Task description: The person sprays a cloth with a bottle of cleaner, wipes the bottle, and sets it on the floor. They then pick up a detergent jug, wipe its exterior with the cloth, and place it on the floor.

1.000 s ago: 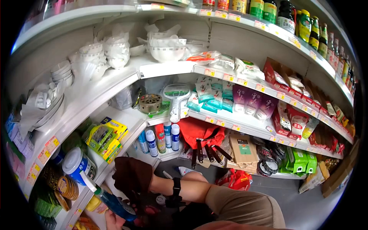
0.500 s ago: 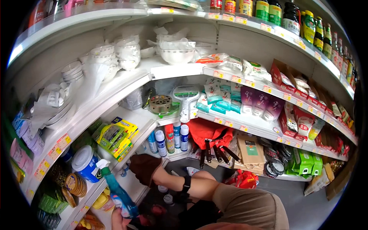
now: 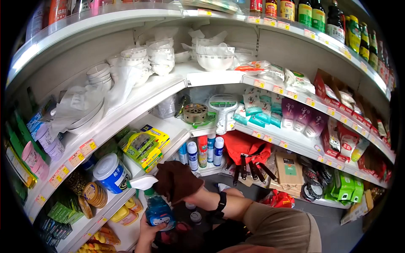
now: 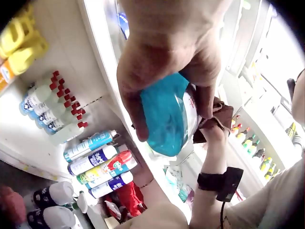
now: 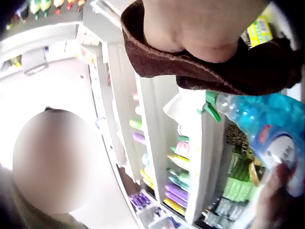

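My left hand [image 3: 148, 232] grips a spray bottle [image 3: 159, 211] of blue liquid, its thumb across the label. The bottle stands upright, its white trigger head [image 3: 143, 182] pointing left. In the left wrist view, fingers and thumb wrap the bottle's blue body [image 4: 164, 119] from both sides. A brown cloth [image 3: 179, 181] covers the fingers of my right hand [image 5: 195, 28], which holds it bunched; only the heel of the hand and the wrist show. Cloth and right hand are right beside the spray head, overlapping the bottle's neck area in the right wrist view.
A white-lidded blue tub [image 3: 113, 173] stands on the left shelf beside yellow-green packs [image 3: 143, 145]. Aerosol cans [image 3: 192, 156] line the lower corner shelf. Bowls [image 3: 215, 61] fill the shelf above. Black-handled pans [image 3: 255, 170] lie by red cloth at the right.
The left hand has raised the spray bottle and turned it more upright, bringing it beside the brown cloth. The head view has swung left, so the shelves appear farther right.
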`<state>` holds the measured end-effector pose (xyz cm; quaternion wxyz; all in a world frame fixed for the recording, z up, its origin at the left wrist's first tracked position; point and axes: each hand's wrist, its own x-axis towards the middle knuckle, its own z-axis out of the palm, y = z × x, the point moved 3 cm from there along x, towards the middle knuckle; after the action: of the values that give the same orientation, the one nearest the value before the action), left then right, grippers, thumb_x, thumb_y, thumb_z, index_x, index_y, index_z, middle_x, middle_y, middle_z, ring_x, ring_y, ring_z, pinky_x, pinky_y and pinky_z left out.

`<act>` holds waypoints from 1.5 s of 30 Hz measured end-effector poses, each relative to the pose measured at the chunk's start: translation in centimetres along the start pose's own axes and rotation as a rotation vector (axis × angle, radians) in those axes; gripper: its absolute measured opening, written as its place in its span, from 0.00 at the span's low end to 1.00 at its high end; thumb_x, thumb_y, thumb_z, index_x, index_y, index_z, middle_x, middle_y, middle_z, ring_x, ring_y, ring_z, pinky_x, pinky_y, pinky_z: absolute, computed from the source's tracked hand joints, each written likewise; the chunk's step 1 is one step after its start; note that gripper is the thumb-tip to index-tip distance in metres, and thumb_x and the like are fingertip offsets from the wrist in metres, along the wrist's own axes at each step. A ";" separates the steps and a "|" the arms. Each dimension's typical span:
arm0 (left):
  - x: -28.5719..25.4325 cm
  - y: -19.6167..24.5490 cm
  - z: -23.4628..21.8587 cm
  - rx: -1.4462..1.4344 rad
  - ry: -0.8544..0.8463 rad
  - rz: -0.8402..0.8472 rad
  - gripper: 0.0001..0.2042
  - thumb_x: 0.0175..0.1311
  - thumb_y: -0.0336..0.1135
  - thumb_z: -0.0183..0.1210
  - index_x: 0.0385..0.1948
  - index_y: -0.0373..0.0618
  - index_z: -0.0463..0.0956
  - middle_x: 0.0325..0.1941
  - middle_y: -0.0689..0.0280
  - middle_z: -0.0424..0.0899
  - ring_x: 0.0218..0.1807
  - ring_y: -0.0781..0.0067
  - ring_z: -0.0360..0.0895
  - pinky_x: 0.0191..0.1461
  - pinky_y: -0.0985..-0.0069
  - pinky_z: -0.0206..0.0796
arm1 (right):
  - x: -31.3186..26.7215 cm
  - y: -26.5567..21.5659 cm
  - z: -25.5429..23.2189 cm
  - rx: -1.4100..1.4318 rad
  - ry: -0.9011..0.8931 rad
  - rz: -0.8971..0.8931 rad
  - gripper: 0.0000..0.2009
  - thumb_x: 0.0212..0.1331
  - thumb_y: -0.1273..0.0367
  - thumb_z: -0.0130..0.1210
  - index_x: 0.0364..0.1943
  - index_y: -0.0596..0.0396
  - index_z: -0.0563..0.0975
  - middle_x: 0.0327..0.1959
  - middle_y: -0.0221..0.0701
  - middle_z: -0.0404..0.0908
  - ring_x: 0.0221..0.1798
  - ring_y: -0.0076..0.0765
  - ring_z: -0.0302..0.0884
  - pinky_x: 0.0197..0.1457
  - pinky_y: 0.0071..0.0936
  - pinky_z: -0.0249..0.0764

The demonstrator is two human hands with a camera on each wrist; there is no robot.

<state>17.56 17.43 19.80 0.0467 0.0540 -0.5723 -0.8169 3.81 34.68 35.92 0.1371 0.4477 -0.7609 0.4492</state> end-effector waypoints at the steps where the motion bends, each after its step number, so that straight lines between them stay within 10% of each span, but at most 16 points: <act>1: 0.2 0.1 0.4 -0.028 -0.001 0.019 0.38 0.40 0.17 0.72 0.60 0.41 0.67 0.54 0.61 0.81 0.53 0.65 0.81 0.59 0.64 0.73 | 0.0 -0.6 -0.5 -0.115 -0.090 0.100 0.14 0.50 0.65 0.65 0.40 0.53 0.79 0.35 0.32 0.80 0.39 0.39 0.77 0.42 0.31 0.71; 2: 0.4 0.2 0.7 -0.055 0.001 0.035 0.38 0.40 0.16 0.72 0.60 0.42 0.67 0.55 0.61 0.80 0.54 0.65 0.80 0.60 0.64 0.73 | -1.8 1.4 2.0 -0.102 0.109 -0.095 0.12 0.52 0.65 0.64 0.40 0.52 0.79 0.39 0.31 0.81 0.39 0.37 0.77 0.42 0.31 0.71; 15: 1.0 0.4 1.7 0.355 -0.008 0.253 0.35 0.44 0.20 0.72 0.58 0.41 0.67 0.54 0.64 0.79 0.55 0.70 0.77 0.60 0.70 0.69 | -5.0 2.5 8.1 0.270 -0.190 -0.033 0.11 0.47 0.66 0.63 0.35 0.51 0.77 0.32 0.32 0.79 0.32 0.37 0.76 0.36 0.31 0.70; 24: -0.3 0.7 2.8 -0.146 -0.416 -0.359 0.36 0.46 0.27 0.73 0.61 0.34 0.66 0.52 0.51 0.83 0.55 0.54 0.81 0.60 0.56 0.73 | -5.6 6.1 4.0 0.643 -0.652 0.231 0.11 0.44 0.66 0.62 0.32 0.51 0.76 0.26 0.32 0.77 0.27 0.38 0.75 0.32 0.31 0.68; 28: -0.6 0.7 4.1 -0.265 -0.527 -0.331 0.35 0.48 0.33 0.73 0.59 0.32 0.67 0.52 0.46 0.82 0.56 0.48 0.80 0.60 0.55 0.73 | -6.7 6.2 4.7 0.586 -0.616 0.231 0.11 0.43 0.66 0.62 0.31 0.51 0.75 0.24 0.32 0.76 0.25 0.38 0.74 0.30 0.31 0.68; 36: -0.4 -1.4 1.9 0.047 -0.023 -0.045 0.29 0.50 0.19 0.70 0.55 0.39 0.68 0.51 0.58 0.81 0.50 0.65 0.81 0.55 0.64 0.75 | -6.4 5.2 5.9 0.113 -0.390 -0.043 0.10 0.40 0.66 0.61 0.28 0.51 0.74 0.20 0.32 0.75 0.21 0.38 0.73 0.27 0.32 0.67; 41: -1.4 0.7 2.6 0.874 0.219 0.106 0.32 0.46 0.36 0.77 0.50 0.37 0.67 0.40 0.51 0.84 0.42 0.58 0.84 0.47 0.66 0.75 | -5.2 4.3 10.0 -0.372 -0.176 -0.267 0.10 0.39 0.66 0.61 0.26 0.51 0.73 0.17 0.32 0.74 0.19 0.38 0.73 0.24 0.32 0.66; 45: -0.9 0.9 2.6 0.915 0.196 0.130 0.36 0.42 0.42 0.79 0.51 0.37 0.68 0.45 0.51 0.83 0.46 0.59 0.82 0.52 0.64 0.73 | -2.7 3.3 8.0 -0.439 -0.427 -0.280 0.15 0.27 0.59 0.67 0.22 0.49 0.80 0.20 0.32 0.78 0.27 0.40 0.80 0.30 0.36 0.75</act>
<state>18.13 19.68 21.57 0.1228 0.1101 -0.8686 -0.4673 4.22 30.42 27.96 0.1280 0.5915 -0.7822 0.1478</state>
